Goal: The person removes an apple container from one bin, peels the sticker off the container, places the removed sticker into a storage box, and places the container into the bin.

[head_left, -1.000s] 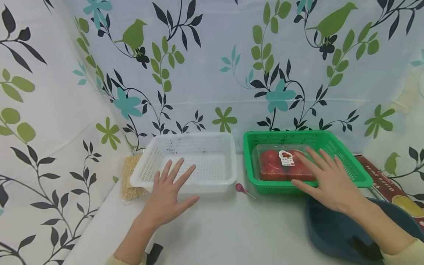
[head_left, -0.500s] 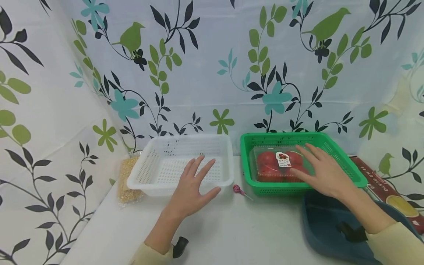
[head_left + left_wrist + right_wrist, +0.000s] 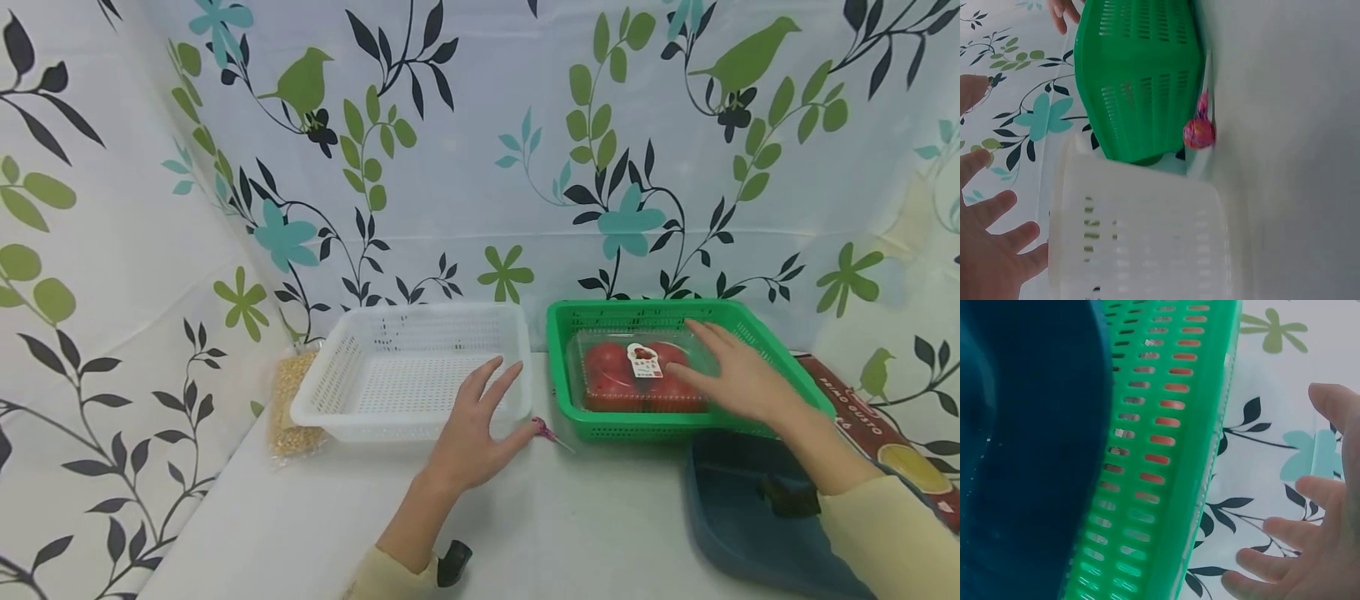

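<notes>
My left hand point(image 3: 474, 437), fingers spread and holding nothing, hovers over the front right corner of the white plastic basket point(image 3: 337, 417). Its thumb tip overlaps the wrapped lollipop point(image 3: 546, 430) in the head view; the left wrist view shows the lollipop point(image 3: 1199, 132) lying apart from the hand, beside the green basket point(image 3: 1138, 81). My right hand point(image 3: 738, 379) is held with spread fingers above the right part of the green basket point(image 3: 780, 375). In that basket sits a clear plastic box of tomatoes point(image 3: 611, 375) with a white label. The right hand partly covers the box's right end.
A dark blue basin point(image 3: 738, 517) stands front right, under the right forearm. Behind it lies a dark red package point(image 3: 855, 404). A bag of yellow grains point(image 3: 292, 400) lies left of the white basket. A patterned cloth point(image 3: 450, 167) hangs behind.
My left hand has moved right, from the white basket's front left part to its right corner by the lollipop. My right hand has shifted slightly over the green basket.
</notes>
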### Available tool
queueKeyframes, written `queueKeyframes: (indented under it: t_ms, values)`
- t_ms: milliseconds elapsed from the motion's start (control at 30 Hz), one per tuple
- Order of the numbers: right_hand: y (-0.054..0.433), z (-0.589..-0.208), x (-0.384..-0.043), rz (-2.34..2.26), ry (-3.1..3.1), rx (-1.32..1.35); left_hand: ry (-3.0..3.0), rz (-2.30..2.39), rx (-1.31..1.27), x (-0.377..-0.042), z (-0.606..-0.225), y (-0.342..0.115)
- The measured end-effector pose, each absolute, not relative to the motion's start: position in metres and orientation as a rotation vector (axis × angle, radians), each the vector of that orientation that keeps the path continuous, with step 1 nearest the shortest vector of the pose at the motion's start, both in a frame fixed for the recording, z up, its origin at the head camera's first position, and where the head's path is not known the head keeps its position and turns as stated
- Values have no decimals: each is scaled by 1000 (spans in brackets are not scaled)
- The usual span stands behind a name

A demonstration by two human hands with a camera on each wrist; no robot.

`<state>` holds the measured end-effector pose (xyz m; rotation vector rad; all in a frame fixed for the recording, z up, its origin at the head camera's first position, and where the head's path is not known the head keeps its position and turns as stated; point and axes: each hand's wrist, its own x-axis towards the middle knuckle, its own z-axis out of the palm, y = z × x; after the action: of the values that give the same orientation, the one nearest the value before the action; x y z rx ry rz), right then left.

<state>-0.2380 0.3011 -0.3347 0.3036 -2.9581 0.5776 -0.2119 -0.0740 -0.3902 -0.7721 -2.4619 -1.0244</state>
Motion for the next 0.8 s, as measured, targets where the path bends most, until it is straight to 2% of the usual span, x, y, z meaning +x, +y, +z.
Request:
queueKeyframes:
  t_ms: [500, 800]
  values:
    - [321, -322, -257, 765, -3105, 171, -2352, -1230, -832, -206, -404, -24]
    - [337, -326, -267, 1125, -3164, 18, -2345, -1371, -809, -199, -405, -2]
